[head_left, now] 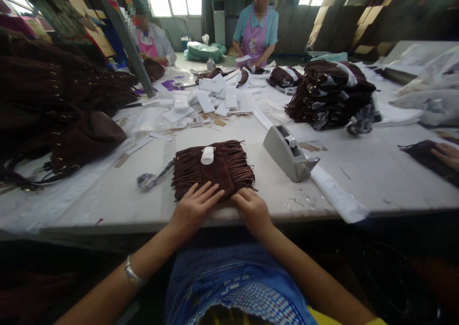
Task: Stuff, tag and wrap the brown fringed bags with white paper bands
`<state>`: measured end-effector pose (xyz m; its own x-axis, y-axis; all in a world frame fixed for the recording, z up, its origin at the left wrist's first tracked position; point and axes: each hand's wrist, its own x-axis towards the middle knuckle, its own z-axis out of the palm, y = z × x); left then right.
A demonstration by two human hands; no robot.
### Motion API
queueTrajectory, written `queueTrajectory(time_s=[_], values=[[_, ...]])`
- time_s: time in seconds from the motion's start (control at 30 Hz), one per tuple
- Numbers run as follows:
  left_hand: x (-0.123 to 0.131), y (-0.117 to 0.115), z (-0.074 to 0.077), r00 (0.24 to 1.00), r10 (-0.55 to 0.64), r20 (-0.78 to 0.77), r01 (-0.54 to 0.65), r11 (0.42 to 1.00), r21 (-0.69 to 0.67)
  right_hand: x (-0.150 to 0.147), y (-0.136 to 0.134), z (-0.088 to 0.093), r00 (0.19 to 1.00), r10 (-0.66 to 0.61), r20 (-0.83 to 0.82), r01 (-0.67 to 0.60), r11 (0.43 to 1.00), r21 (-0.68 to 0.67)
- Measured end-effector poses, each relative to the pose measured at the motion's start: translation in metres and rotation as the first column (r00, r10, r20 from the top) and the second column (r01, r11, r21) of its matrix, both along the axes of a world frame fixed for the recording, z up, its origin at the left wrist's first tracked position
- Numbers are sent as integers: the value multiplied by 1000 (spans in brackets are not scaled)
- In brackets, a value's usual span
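Observation:
In front of me on the white table lies a dark brown fringed bag (215, 172), flat, with fringe along both sides. A white wrapped piece (207, 156) sits near its top edge. My left hand (195, 205) rests palm down on the bag's lower left part, fingers stretched out. At the lower right edge, my right hand (253, 210) has its fingers together and bent over the fringe; the thumb is hidden. A wrapped strap (152, 179) sticks out to the left of the bag. To the right stands a grey tape dispenser (289, 153).
Brown bags (82, 138) are heaped at left beside a metal post (125, 38). White pads (218, 95) lie piled mid-table. Bundled fringed bags (330, 93) stand behind the dispenser. A co-worker's hand (446, 154) touches brown material at far right. Two people work across the table.

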<state>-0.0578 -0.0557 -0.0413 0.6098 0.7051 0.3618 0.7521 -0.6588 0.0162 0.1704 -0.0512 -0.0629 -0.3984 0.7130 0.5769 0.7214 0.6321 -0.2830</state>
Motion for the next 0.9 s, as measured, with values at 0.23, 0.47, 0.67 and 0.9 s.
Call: queueTrajectory(time_s=[0.23, 0.47, 0.67, 0.9], values=[[27, -27, -7, 986, 163, 27, -166, 976, 141, 29, 2, 3, 976, 212, 44, -216, 971, 104], [44, -20, -6, 990, 131, 46, -138, 969, 207, 32, 28, 6, 965, 231, 122, -245, 963, 113], [32, -9, -8, 999, -9, 46, -2, 975, 222, 31, 39, 17, 921, 304, 244, -346, 926, 153], [26, -13, -13, 988, 5, 155, -40, 974, 223, 34, 35, 23, 937, 306, 167, -331, 931, 155]])
